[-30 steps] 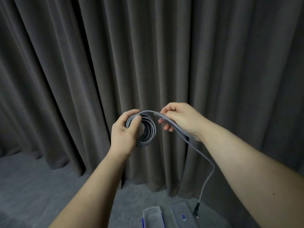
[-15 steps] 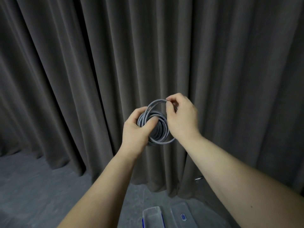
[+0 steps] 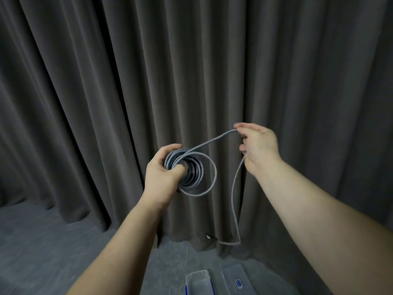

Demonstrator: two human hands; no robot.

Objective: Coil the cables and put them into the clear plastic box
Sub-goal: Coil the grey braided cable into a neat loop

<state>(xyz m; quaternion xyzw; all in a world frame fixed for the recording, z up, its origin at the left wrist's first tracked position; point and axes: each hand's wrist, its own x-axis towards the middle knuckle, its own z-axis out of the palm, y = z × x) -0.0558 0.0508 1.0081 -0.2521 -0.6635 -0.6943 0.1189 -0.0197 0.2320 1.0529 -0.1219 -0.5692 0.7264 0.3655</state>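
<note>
Since half a second ago, the right hand (image 3: 258, 149) has been drawn away from the coil, up and to the right, and a loose length of cable (image 3: 212, 143) has been pulled out between the two hands. The coil (image 3: 192, 169) of grey braided cable is gripped in the left hand (image 3: 162, 174), with the thumb pressed across its front and the fingers curled behind it. The free strand is pinched by the right hand at the fingertips, from where it is dropped in a long loop towards the floor; its plug (image 3: 208, 237) is seen hanging near the foot of the curtain.

No brand or readable writing can be made out. A small blue mark (image 3: 239, 284) is seen on the lid (image 3: 235, 277), but its text cannot be read.

The clear plastic box (image 3: 198, 281) is set open on the grey floor (image 3: 42, 241) at the lower edge of the view, with the lid just beside it to the right. The background is filled by a dark grey pleated curtain (image 3: 106, 81).
</note>
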